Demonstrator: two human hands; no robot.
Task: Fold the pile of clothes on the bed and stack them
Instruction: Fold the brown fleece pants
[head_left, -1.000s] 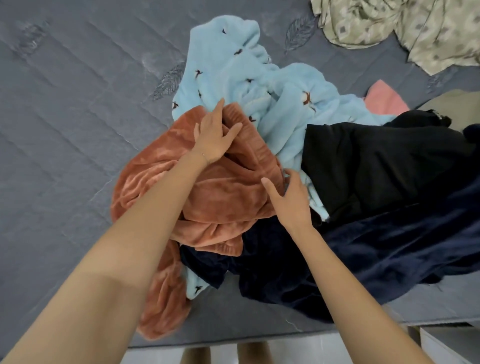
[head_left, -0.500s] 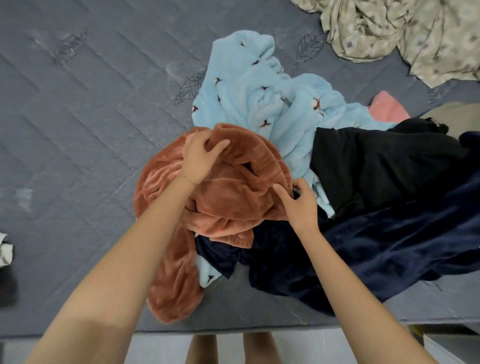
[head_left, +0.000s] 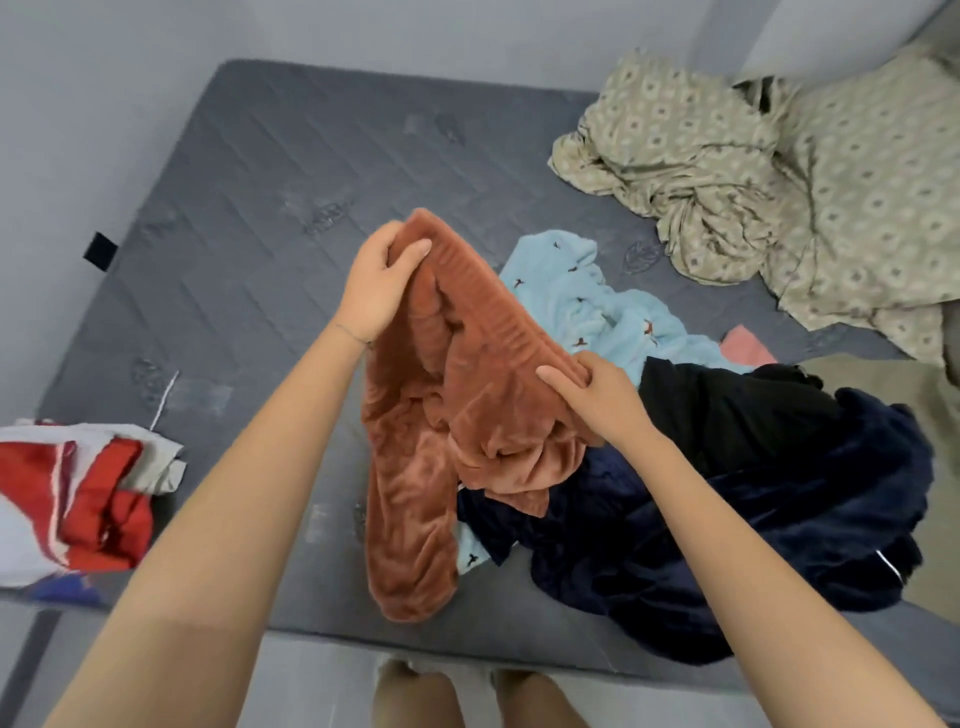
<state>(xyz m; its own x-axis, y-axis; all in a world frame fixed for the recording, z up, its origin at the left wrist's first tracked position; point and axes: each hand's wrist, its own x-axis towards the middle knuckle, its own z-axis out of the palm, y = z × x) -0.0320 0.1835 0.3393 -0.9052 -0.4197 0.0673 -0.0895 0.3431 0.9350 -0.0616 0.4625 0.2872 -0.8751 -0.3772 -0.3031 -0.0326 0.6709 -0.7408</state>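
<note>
A rust-orange fleece garment (head_left: 415, 493) hangs lifted above the grey mattress (head_left: 249, 218). My left hand (head_left: 376, 288) grips one end of its ribbed band at the top. My right hand (head_left: 597, 397) pinches the other end lower down. The legs of the garment dangle toward the bed's front edge. Under it and to the right lies the pile: a light blue fleece piece (head_left: 587, 301), a black garment (head_left: 727, 410) and a navy velvet garment (head_left: 753, 525).
A crumpled beige patterned sheet (head_left: 753, 171) fills the far right of the bed. A red and white cloth (head_left: 78, 499) lies at the left front edge. A pink piece (head_left: 748, 345) and an olive one (head_left: 883, 384) peek out on the right. Grey wall behind.
Both hands have closed on the orange garment and raised it off the pile. The view has tilted up, showing more of the bed.
</note>
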